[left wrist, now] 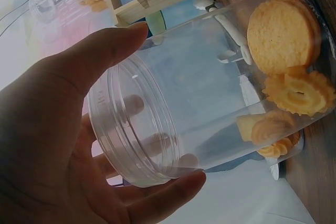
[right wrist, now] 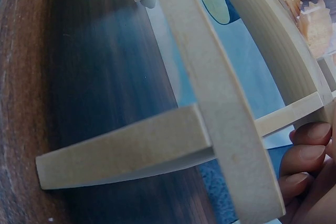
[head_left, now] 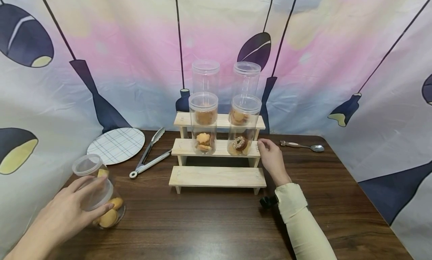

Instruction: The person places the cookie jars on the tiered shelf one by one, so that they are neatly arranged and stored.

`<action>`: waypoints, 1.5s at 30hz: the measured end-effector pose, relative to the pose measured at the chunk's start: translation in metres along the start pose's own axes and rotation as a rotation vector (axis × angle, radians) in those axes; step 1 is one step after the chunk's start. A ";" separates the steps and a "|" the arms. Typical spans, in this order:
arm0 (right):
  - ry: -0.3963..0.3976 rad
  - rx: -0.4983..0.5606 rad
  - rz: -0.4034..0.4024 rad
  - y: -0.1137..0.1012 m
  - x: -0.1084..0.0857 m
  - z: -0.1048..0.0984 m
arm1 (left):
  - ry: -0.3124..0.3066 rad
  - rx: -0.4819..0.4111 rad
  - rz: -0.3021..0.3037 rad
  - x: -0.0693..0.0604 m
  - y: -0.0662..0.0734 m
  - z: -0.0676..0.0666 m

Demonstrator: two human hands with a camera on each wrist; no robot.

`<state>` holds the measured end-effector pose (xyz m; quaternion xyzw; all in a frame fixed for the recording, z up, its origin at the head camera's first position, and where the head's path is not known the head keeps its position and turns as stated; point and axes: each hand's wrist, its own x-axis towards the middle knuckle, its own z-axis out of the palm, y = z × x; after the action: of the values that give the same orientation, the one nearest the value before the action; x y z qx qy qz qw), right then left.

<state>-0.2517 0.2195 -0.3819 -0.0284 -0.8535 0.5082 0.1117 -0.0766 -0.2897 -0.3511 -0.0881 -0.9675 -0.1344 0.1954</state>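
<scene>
My left hand grips the lid end of a clear cookie jar, thumb on one side and fingers on the other. Round and ring-shaped cookies lie at its bottom. Just behind stands another lidded jar. My right hand holds the right end of the middle tier of a three-step wooden stand; its curled fingers show beside the wood in the right wrist view. Two lidded cookie jars, one with a chocolate ring cookie, stand on the middle tier, and two more on the top tier.
Left of the stand lie metal tongs and a round checked plate. To its right, near the back edge, is a spoon. A printed cloth hangs behind and beside the dark wooden table.
</scene>
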 end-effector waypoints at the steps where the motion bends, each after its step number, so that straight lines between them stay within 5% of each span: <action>1: 0.000 0.000 0.001 0.000 0.000 0.000 | -0.003 0.001 -0.002 0.000 0.000 0.000; 12: 0.005 -0.005 -0.008 -0.001 0.000 0.001 | 0.008 -0.004 0.025 0.003 0.004 -0.004; 19: 0.009 -0.009 -0.016 -0.001 0.001 0.001 | 0.045 -0.013 0.062 0.012 0.020 -0.011; 29: 0.003 0.001 -0.005 0.002 0.000 0.001 | 0.119 -0.007 0.273 0.041 0.054 -0.014; 45: 0.009 -0.013 -0.015 0.000 0.001 0.001 | 0.181 -0.090 0.462 0.067 0.103 -0.010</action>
<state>-0.2526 0.2189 -0.3826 -0.0249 -0.8565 0.5017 0.1191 -0.1109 -0.1866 -0.2924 -0.3032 -0.8932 -0.1362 0.3029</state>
